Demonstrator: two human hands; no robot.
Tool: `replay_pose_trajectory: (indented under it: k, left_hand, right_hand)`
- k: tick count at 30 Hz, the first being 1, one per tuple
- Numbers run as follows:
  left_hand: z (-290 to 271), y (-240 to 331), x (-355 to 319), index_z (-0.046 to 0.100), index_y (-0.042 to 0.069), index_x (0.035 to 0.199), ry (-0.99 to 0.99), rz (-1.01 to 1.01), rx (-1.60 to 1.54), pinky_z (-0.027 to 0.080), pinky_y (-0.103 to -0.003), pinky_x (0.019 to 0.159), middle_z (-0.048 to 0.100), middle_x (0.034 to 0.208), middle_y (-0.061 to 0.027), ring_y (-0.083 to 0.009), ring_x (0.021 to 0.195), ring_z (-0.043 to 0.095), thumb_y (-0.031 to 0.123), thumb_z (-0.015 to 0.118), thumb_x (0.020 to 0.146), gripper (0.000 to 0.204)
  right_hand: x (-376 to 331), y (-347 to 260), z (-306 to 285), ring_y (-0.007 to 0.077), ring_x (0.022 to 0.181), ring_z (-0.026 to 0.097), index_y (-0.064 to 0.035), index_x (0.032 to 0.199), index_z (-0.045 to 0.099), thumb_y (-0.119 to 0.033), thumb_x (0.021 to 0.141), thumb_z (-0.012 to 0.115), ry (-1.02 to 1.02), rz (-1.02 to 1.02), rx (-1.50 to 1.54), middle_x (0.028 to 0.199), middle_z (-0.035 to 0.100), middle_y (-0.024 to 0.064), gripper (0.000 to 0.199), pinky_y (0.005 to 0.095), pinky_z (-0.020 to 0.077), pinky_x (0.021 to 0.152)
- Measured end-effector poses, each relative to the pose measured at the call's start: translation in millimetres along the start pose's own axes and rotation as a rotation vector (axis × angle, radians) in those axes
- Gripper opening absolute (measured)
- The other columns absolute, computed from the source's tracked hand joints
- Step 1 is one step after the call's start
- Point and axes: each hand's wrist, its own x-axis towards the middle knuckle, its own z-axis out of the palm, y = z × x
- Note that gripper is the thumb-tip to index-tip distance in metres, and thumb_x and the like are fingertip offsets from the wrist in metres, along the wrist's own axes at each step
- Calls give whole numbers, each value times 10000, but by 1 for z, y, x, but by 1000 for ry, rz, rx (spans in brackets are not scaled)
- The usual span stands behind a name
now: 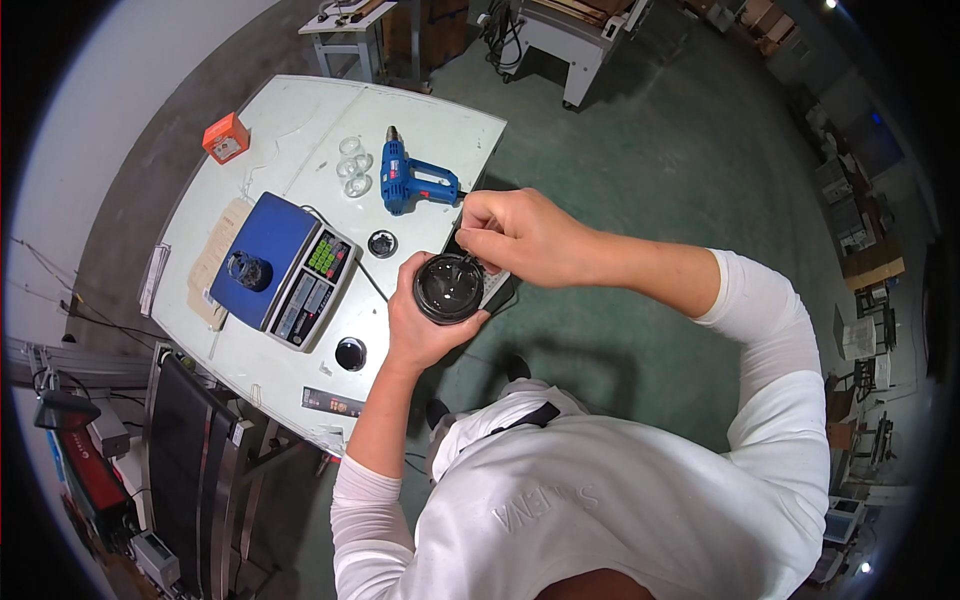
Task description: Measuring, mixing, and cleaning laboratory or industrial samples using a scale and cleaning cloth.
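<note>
1. Watching remotely, I saw a ridged black cup [249,271] on the flat-topped blue scale [287,238].
2. The left hand [415,332] curled its fingers around a round, glossy black jar [446,290], near the edge of the white table [300,115].
3. The right hand [528,238] bunched its fingers together at the rim; what they pinched, I couldn't tell.

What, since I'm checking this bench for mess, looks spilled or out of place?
Nothing looks plainly spilled around the dark jar in the left hand. Small dark marks stand out against the white tabletop beside the clear round pieces; stains or scraps, I can't tell.
</note>
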Motion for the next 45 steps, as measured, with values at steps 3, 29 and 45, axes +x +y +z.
replay_pose_trajectory:
  k: [3, 29, 45]
  left_hand:
    - [2, -1, 1, 403, 22, 1147, 13, 19, -22, 489, -322, 791, 609, 950, -133, -228, 881, 621, 239, 827, 516, 790]
    - [0, -10, 0, 411, 33, 1152, 95, 100, 94, 488, -348, 783, 610, 953, -145, -261, 869, 621, 287, 844, 482, 837]
    - [2, -7, 0, 396, 15, 1139, 43, 42, -21, 490, -334, 799, 609, 962, -150, -251, 896, 622, 224, 827, 518, 784]
  right_hand:
    - [-3, -3, -2, 102, 561, 544, 11, 756, 504, -140, 868, 535, 10, -36, -55, 615, 568, 65, 190, 278, 438, 517]
    - [2, -3, 18, 289, 522, 553, -17, 684, 471, -74, 725, 575, -188, -682, -692, 565, 516, 116, 126, 366, 430, 447]
    - [9, 8, 12, 64, 473, 427, -41, 683, 472, -92, 828, 494, -35, 185, 198, 554, 490, 14, 155, 232, 324, 414]
